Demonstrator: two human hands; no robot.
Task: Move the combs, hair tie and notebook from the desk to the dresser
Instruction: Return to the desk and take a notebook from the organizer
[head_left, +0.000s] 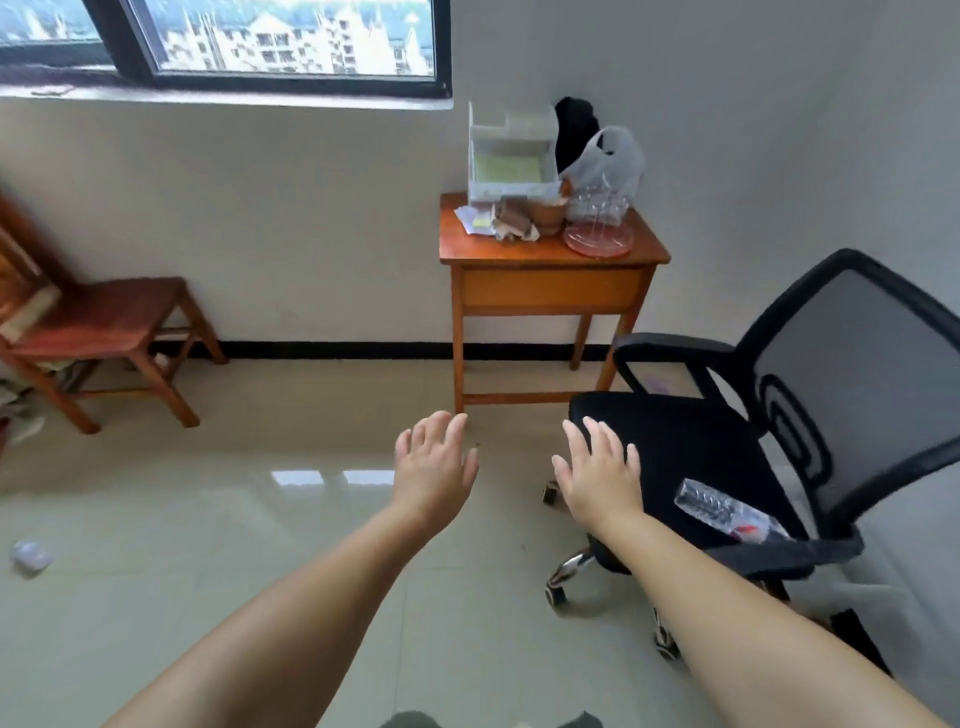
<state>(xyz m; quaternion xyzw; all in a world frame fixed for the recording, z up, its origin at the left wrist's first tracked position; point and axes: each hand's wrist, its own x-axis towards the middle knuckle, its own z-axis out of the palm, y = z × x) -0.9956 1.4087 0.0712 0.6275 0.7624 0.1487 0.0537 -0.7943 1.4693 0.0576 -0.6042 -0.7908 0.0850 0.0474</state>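
Both arms are stretched forward over the tiled floor (182, 519). The left hand (434, 470) and the right hand (597, 475) are seen with fingers spread apart, and nothing is held in either grip. A small wooden desk (550, 291) stands against the wall; its tabletop is crowded, but combs, hair tie and notebook cannot be told there. A black office chair (727, 447) is placed just beside the right hand.

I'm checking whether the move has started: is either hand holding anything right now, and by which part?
Nothing is held. The left hand and the right hand are both open and empty, fingers spread, out in front above the floor.
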